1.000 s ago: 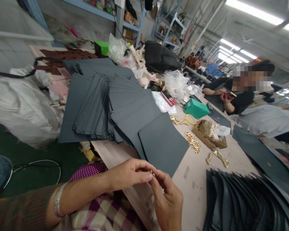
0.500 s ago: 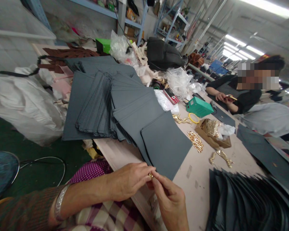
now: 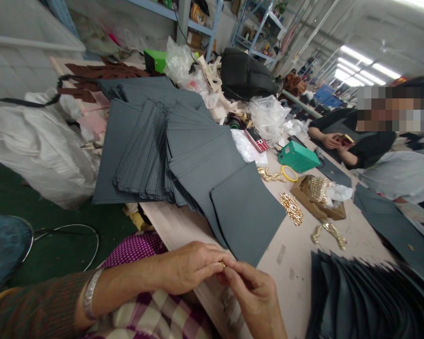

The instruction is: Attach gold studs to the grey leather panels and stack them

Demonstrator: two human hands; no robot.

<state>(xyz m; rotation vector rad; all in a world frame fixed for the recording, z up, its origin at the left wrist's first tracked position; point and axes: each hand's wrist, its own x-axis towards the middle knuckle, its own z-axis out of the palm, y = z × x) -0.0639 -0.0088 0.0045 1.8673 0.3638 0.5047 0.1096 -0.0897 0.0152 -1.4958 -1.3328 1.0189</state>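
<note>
Left hand (image 3: pixel 191 266) and right hand (image 3: pixel 257 294) pinching small gold fitting (image 3: pixel 222 265), beside fanned grey panels (image 3: pixel 198 165), worktable (image 3: pixel 286 263)

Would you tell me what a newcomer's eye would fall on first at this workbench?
The broad fan of dark grey flat fabric panels spread across the pale wooden table dominates the middle. At the near edge, the left hand and right hand together pinch a small gold metal fitting, while loose piles of gold metal fittings glint to the right of the panels.

The bench (image 3: pixel 289 263) is covered with fanned grey sheets (image 3: pixel 198 160) left of the green box (image 3: pixel 298 157); gold fittings (image 3: pixel 291 208) and a brown carton (image 3: pixel 330 213) are laid just in front of it.
</note>
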